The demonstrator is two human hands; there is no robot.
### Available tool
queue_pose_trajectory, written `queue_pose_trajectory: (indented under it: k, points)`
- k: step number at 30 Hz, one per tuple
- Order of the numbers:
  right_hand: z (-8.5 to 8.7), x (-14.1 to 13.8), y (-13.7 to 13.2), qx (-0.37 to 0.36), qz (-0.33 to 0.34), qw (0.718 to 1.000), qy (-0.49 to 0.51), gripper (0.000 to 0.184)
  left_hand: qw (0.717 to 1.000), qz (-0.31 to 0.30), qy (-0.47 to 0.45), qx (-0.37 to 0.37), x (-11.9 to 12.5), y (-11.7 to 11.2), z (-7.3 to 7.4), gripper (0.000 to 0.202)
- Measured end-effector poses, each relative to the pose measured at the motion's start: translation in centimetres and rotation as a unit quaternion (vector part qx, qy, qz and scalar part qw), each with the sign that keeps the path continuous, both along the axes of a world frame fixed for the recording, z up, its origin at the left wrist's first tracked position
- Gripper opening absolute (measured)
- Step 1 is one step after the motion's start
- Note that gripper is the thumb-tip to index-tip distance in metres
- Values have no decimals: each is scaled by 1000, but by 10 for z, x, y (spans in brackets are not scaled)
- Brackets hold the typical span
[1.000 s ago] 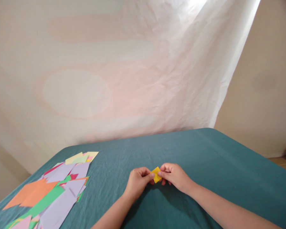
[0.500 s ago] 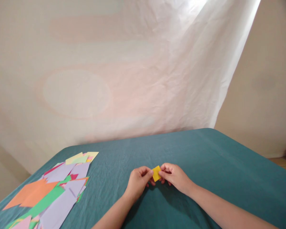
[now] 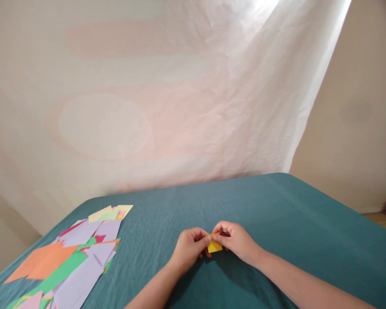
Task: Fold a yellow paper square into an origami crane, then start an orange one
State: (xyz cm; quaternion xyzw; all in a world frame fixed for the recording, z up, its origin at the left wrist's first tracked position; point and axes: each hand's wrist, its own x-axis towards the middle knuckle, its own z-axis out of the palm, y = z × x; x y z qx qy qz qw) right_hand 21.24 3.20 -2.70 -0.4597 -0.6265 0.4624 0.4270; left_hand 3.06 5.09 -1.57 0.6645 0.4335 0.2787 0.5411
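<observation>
A small folded piece of yellow paper [image 3: 215, 246] is pinched between both hands just above the teal tablecloth [image 3: 276, 223]. My left hand [image 3: 189, 249] grips its left edge with thumb and curled fingers. My right hand [image 3: 236, 240] holds its top right side, fingers bent over it. The two hands nearly touch, near the middle of the table's front half.
A loose spread of coloured paper sheets [image 3: 70, 262], orange, green, lilac, pink and pale yellow, lies on the table's left side. A creased white cloth backdrop [image 3: 148, 107] hangs behind the table. A beige wall [image 3: 357, 107] shows at the right.
The yellow paper has dropped lower and tipped flatter between the fingers. Both hands have drawn closer together and moved down a little toward the cloth.
</observation>
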Motion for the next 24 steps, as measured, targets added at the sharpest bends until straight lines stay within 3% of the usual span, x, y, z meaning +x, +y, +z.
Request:
queue_pose_trajectory:
  k: [5, 9, 12, 15, 20, 24]
  points:
    - [0, 1, 3, -35, -4, 999, 15, 20, 1000, 16, 12, 1, -4, 5, 2, 33]
    - [0, 3, 2, -48, 30, 998, -6, 20, 999, 45, -2, 9, -5, 8, 2, 30]
    - [2, 3, -2, -51, 77, 995, -42, 18, 997, 57, 8, 59, -6, 10, 3, 22]
    - [4, 3, -6, -7, 79, 994, -71, 15, 988, 29, 62, 137, -9, 9, 7, 18]
    - [6, 2, -7, 100, 30, 986, -129, 14, 937, -108, 158, 293, -10, 3, 11, 22]
    - [2, 2, -4, 116, 7, 983, -144, 13, 900, -103, 215, 366, -8, -1, 11, 16]
